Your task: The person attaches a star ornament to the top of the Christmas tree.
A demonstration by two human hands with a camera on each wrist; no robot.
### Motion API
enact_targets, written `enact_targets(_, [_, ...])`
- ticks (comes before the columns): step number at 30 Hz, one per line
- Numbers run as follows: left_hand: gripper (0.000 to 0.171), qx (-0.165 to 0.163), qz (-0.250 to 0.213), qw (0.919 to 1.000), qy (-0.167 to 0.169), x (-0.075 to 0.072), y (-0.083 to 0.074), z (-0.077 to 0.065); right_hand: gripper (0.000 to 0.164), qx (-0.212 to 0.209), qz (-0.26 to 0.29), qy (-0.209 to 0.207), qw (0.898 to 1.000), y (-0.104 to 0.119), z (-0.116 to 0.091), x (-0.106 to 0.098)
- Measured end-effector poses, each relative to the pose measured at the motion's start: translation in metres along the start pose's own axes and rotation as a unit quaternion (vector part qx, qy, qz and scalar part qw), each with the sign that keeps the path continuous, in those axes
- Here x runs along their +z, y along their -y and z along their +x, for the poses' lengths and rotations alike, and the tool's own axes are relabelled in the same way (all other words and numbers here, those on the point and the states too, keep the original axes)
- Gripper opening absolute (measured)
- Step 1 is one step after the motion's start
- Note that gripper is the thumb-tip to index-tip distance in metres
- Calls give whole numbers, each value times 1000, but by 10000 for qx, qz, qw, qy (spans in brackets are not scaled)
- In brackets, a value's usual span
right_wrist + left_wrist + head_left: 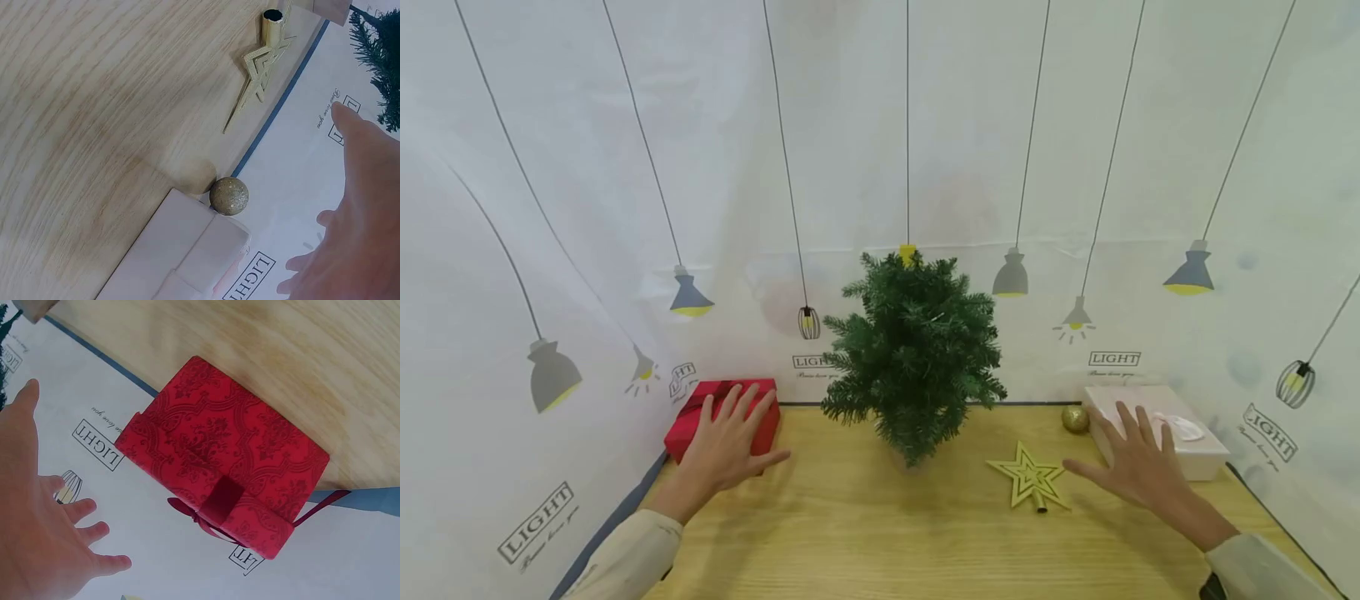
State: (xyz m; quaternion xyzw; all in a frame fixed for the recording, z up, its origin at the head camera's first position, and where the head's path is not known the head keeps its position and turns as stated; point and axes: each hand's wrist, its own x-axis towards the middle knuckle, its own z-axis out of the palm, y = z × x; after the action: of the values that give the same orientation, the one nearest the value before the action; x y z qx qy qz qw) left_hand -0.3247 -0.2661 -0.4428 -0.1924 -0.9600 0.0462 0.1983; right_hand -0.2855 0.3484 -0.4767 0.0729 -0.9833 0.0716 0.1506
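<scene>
My left hand, fingers spread, is held over the near side of a red patterned gift box with a dark red ribbon. In the left wrist view a gap shows between that hand and the box. My right hand is spread the same way and overlaps a pale pink gift box with a white bow. Just left of its thumb lies a gold star tree topper with a short tube at its base. A gold glitter ball sits against the pink box's corner. Neither hand holds anything.
A small green artificial Christmas tree stands at the back middle of the wooden table, between the two boxes. White sheeting printed with hanging lamps rises behind the table and along both sides.
</scene>
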Motion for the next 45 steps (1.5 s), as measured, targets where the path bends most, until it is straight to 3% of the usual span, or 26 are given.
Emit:
enact_targets(10, [96,109,-89,9998,-145,-10,-2,13,101,-124,-33,-69,9999,5,-5,0])
enact_targets(19, [90,146,-102,9997,-163,-26,-7,28,93,-441,844,-364,9948,15,-4,-7])
enact_targets(24, [86,164,-157,9994,-260,-37,-10,34,87,-711,1041,-504,9907,17,-2,-6])
enact_targets(34, [77,442,-290,9958,-749,-58,-19,51,75,-594,1407,-107,9882,20,-1,2])
enact_targets(45, [75,398,-578,9949,-718,-81,-27,67,73,-737,1636,-132,9837,21,0,11])
